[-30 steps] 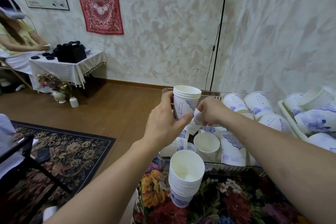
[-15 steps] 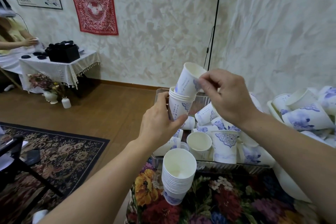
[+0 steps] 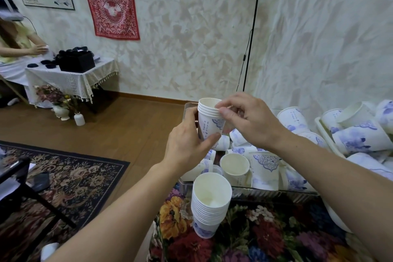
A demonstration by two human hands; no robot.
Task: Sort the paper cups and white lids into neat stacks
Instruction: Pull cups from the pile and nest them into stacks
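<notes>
Paper cups nested in a short stack (image 3: 209, 121) sit gripped in my left hand (image 3: 187, 144), above the tall stack (image 3: 210, 204) on the floral cloth (image 3: 265, 238); my right hand (image 3: 248, 121) pinches the short stack's rims.

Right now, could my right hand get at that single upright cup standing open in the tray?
Probably yes. The right hand is pinching the rim of the held stack, but the upright cup stands just below it with its mouth uncovered; nothing lies over it, so once the hand lets go the way down looks free.
</notes>
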